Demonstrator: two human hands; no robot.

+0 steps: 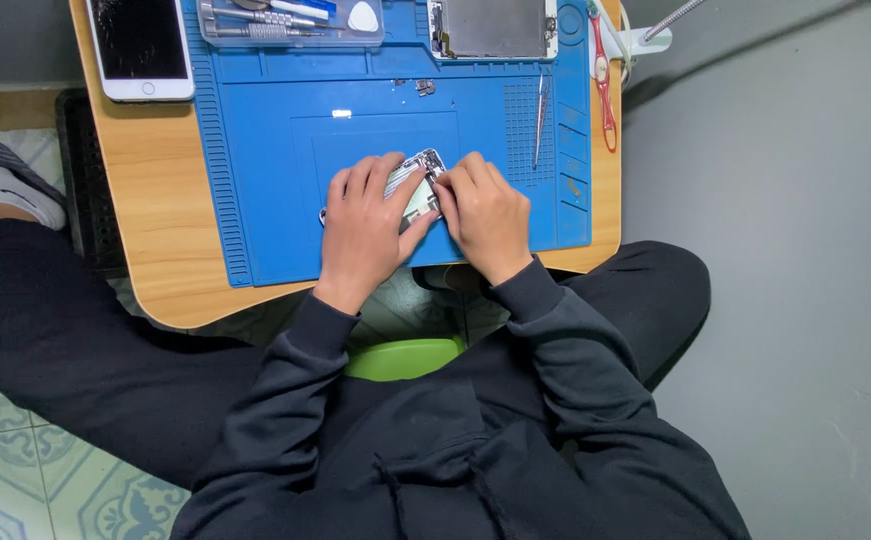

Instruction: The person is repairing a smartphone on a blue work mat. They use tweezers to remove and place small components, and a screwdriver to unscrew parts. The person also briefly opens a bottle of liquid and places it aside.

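In the head view, an opened phone body [418, 190] is held at the middle of the blue repair mat [255, 150], which serves as the landmark here. The left hand [365, 225] is laid over the near left part of the phone body, its fingers curled and close together on the upper edge while the thumb presses the near side. The right hand [487, 215] is set against the phone body's right edge, its fingertips bunched and pressed at the corner; whether a small part is pinched there cannot be told. The step in hand is judged to be work on an internal part at that corner, with the body steadied by the left hand; a fine, steady fingertip grip is likely called for in the next move. At the mat's far edge, a clear tray of screwdrivers [290, 20] and a white pick [362, 16] are seen, and beside them to the right a detached screen assembly [492, 28]. On the mat's right strip, tweezers [541, 120] are laid, and just off it a red tool [603, 85]. Left of the mat, on the wooden table [155, 200], a white phone with a cracked screen [139, 45] is placed. No packages, labels or signs can be made out.
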